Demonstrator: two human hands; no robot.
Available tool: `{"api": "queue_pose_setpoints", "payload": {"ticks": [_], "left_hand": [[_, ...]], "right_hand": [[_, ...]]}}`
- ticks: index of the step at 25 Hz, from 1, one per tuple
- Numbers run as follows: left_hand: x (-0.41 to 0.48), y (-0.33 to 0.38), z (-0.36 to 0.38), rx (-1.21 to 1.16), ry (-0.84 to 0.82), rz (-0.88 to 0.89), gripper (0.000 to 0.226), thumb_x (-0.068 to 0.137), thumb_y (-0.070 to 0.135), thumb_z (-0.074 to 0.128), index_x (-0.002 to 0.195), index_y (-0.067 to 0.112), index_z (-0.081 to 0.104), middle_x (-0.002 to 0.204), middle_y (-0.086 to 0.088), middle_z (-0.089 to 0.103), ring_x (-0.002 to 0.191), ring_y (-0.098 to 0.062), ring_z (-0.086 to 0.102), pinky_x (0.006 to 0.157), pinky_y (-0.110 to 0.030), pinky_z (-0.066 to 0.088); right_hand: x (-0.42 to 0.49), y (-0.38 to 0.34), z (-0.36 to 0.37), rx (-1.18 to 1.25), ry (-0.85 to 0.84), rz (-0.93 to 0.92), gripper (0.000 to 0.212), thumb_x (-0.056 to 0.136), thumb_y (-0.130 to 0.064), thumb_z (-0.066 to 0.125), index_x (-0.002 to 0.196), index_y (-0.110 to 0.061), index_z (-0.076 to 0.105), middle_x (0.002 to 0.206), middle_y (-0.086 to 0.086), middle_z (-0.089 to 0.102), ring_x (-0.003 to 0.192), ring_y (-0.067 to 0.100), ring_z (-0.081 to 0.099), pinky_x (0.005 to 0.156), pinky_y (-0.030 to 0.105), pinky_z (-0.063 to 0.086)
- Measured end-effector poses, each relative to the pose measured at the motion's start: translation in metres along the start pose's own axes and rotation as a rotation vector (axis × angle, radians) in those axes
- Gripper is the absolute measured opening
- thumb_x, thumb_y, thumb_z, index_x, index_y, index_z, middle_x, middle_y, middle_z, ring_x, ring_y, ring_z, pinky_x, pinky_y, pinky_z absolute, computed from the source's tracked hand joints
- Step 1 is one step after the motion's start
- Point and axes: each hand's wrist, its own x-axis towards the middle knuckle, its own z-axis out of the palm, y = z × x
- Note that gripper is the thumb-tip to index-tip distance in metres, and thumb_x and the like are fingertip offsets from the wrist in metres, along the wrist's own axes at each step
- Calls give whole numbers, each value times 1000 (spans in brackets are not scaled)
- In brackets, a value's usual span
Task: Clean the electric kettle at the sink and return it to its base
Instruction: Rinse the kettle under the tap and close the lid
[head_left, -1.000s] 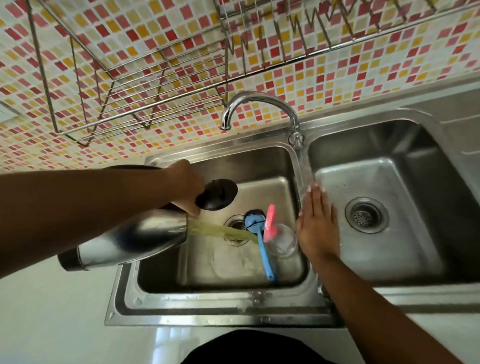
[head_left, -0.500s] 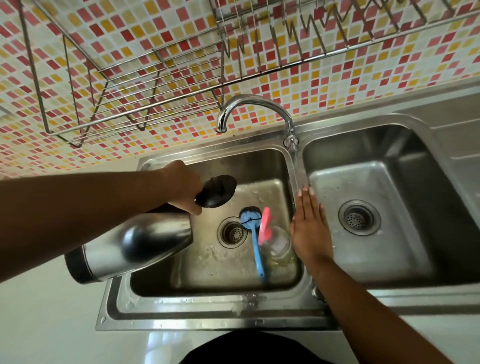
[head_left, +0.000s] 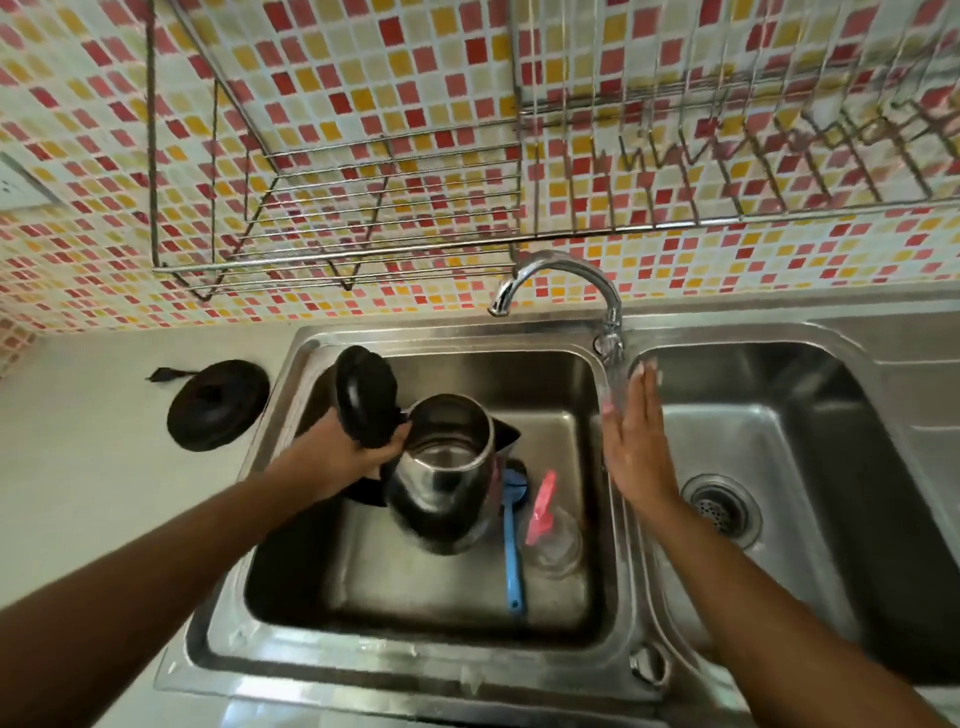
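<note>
Gripping the black handle, the left hand (head_left: 345, 452) holds the electric kettle (head_left: 441, 478) upright over the left basin (head_left: 415, 587) of the double sink, fingers closed around the handle just below the hinge. The kettle's black lid (head_left: 366, 397) stands flipped open, rising to the left of the kettle mouth, and the mouth faces up toward the camera, showing the shiny steel interior. The kettle's spout (head_left: 506, 434) points to the right, toward the faucet side. The faucet (head_left: 561, 288) stands behind the kettle on the divider between the two basins, its outlet curving over the left basin. The right hand (head_left: 636, 447) lies flat and open, fingers extended together, on the divider to the right of the kettle; it holds nothing. A blue-handled brush (head_left: 513, 545) lies in the left basin just to the right of the kettle, with a pink item (head_left: 540, 506) and a clear round container (head_left: 558, 545) beside it. The kettle's black round base (head_left: 218, 405) sits on the white desk (head_left: 88, 467) to the left of the kettle, well apart from it, with its plug (head_left: 161, 374) lying at its far left. A wire dish rack (head_left: 363, 208) hangs on the mosaic tile wall behind and above the kettle. The right basin's drain (head_left: 719, 506) lies to the right of the kettle, beyond the right hand.
</note>
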Motion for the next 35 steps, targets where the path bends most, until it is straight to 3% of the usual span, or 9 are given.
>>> {"api": "queue_pose_setpoints", "payload": {"ticks": [1, 3, 6, 14, 21, 24, 26, 30, 35], "left_hand": [[3, -3, 8, -95, 74, 8, 30, 89, 24, 72, 78, 52, 72, 78, 22, 73, 79, 15, 64, 77, -5, 44], [9, -9, 20, -190, 209, 13, 30, 92, 9, 68, 84, 37, 72, 83, 13, 72, 80, 17, 63, 74, 1, 42], [21, -4, 29, -278, 295, -1, 5, 94, 14, 66, 96, 11, 69, 88, 4, 69, 79, 19, 62, 69, 4, 42], [50, -12, 29, -338, 418, -137, 29, 94, 29, 65, 87, 1, 70, 77, -12, 71, 68, -13, 67, 58, -9, 47], [64, -6, 32, -415, 477, -291, 30, 92, 46, 61, 94, 16, 65, 80, -3, 70, 73, -19, 68, 70, -38, 58], [65, -1, 31, -431, 491, -345, 26, 89, 51, 56, 88, 26, 63, 84, -4, 71, 78, -24, 69, 79, -47, 59], [63, 0, 28, -441, 478, -352, 33, 83, 58, 53, 85, 27, 62, 83, -5, 71, 79, -28, 69, 80, -48, 59], [62, 2, 29, -405, 434, -342, 44, 73, 67, 47, 84, 27, 63, 79, -5, 71, 78, -29, 70, 79, -47, 60], [68, 2, 25, -458, 469, -368, 33, 87, 53, 54, 81, 22, 63, 76, -5, 69, 70, -24, 67, 78, -47, 60]], "right_hand": [[18, -12, -7, 69, -6, 18, 67, 103, -38, 30, 154, -12, -3, 162, 1, -12, 150, 18, -7, 120, 34, 7], [43, -32, -14, 152, -60, 46, 67, 103, -36, 32, 154, -11, -2, 163, 2, -10, 150, 18, -5, 120, 29, 4], [55, -41, -8, 145, -117, 52, 63, 103, -34, 35, 155, -11, 7, 163, 4, 0, 150, 18, 2, 118, 25, 2], [64, -41, 15, -15, -427, 34, 53, 103, -27, 37, 149, -4, 28, 160, 8, 16, 149, 20, 14, 121, 28, 7], [16, -123, 42, 200, -249, -86, 60, 101, -46, 29, 154, -28, 11, 162, -4, 15, 137, 17, 38, 108, 34, 38], [-22, -128, 62, -81, -84, -400, 68, 102, -35, 37, 155, -13, 1, 163, 2, -8, 151, 20, -6, 122, 38, 6], [-23, -112, 63, -150, -79, -470, 67, 102, -35, 36, 155, -14, 1, 163, 1, -9, 150, 18, -7, 122, 40, 8], [17, -117, 49, 38, -173, -137, 57, 100, -49, 22, 151, -37, -2, 163, -5, 1, 146, 15, 16, 109, 35, 35], [2, -140, 71, -265, -5, -477, 61, 102, -37, 26, 155, -14, 6, 163, 7, 1, 150, 25, 0, 122, 42, 9]]}}
